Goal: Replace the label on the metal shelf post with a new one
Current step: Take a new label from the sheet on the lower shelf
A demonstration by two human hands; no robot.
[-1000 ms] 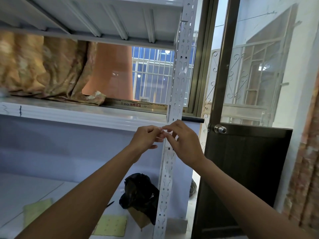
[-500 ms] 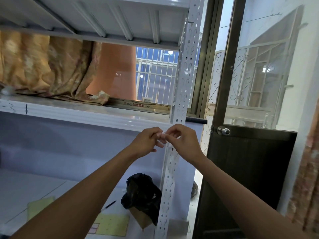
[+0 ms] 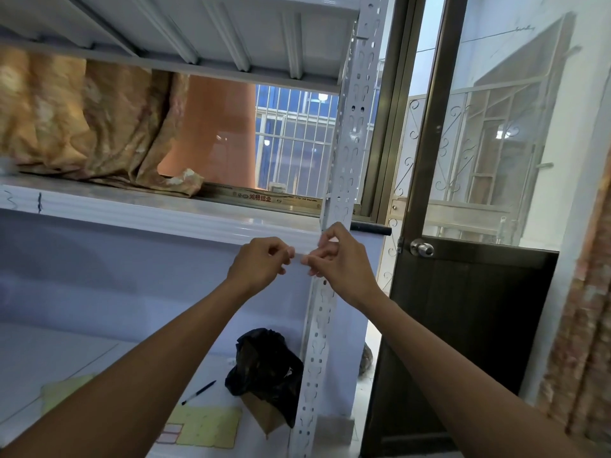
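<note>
A white perforated metal shelf post (image 3: 347, 153) runs from the top shelf down to the floor, right of centre. My left hand (image 3: 261, 262) and my right hand (image 3: 337, 256) are raised in front of it at the level of the middle shelf edge (image 3: 158, 216). Their fingertips pinch a small whitish label (image 3: 299, 257) stretched between them, just left of the post. The label is mostly hidden by my fingers, and I cannot read any print on it. My right hand covers the post where it meets the shelf edge.
A yellow label sheet (image 3: 205, 426) and a black pen (image 3: 198, 393) lie on the lower shelf beside a black plastic bag over a brown box (image 3: 264, 368). Patterned cloth (image 3: 82, 127) is bunched on the middle shelf. A dark door with a round knob (image 3: 421, 248) stands right of the post.
My hands have drawn slightly apart and shifted left of the post, so a short strip of label now shows between the fingertips. The view has tilted a little.
</note>
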